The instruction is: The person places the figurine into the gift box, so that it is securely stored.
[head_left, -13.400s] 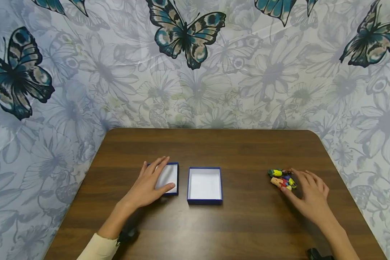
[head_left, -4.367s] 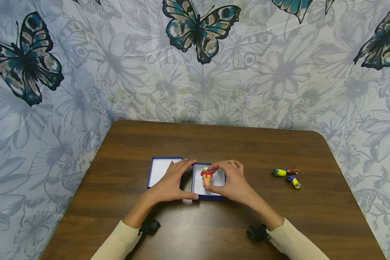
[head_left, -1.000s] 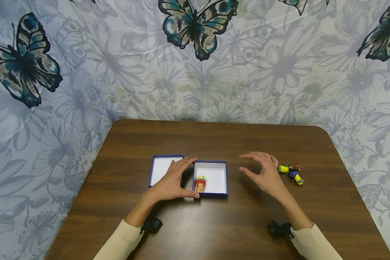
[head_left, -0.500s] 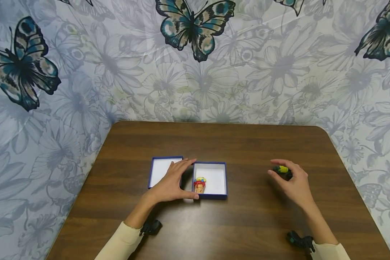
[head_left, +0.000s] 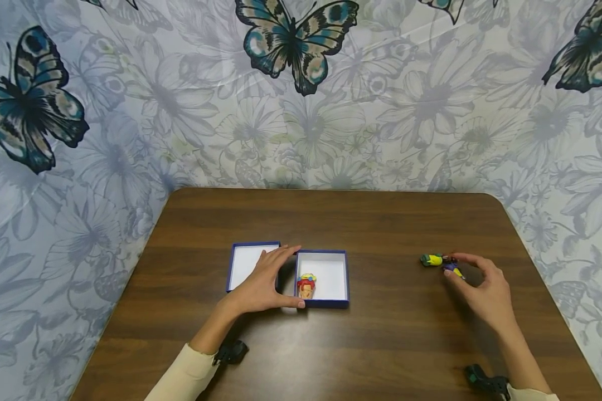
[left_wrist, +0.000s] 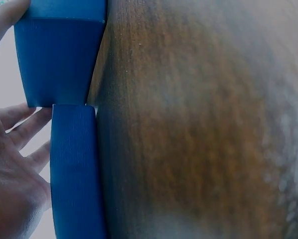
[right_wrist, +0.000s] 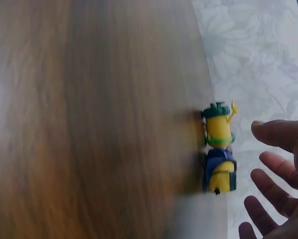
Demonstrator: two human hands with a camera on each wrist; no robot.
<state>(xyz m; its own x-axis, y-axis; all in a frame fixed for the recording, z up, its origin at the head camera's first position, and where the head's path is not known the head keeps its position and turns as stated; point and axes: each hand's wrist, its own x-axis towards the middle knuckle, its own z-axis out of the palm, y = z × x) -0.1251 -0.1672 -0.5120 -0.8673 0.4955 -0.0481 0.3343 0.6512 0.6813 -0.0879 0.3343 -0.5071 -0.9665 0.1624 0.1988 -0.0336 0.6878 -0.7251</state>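
1. Left hand (head_left: 262, 287), fingers extended, touches the box (head_left: 326, 304) alongside.
2. Right hand (head_left: 486, 292): fingers apart, blue-and-yellow figure (right_wrist: 220, 172) just ahead.
3. We judge: pick-up step; next calls for pinching that figure.

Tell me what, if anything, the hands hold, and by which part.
The left hand holds the box containing a figure by the box's left side. The right hand holds nothing, poised beside the purple-and-yellow toy.

- Hand (right_wrist: 297, 201), thumb and fingers spread apart.
- Green-yellow figure (right_wrist: 219, 130), off the thumb tip.
- Purple-yellow figure (right_wrist: 220, 173), just beside the first, off the fingertips.
- Tabletop (right_wrist: 114, 124), blurred, beyond both figures.
- Floral cloth (right_wrist: 248, 59), behind the hand.
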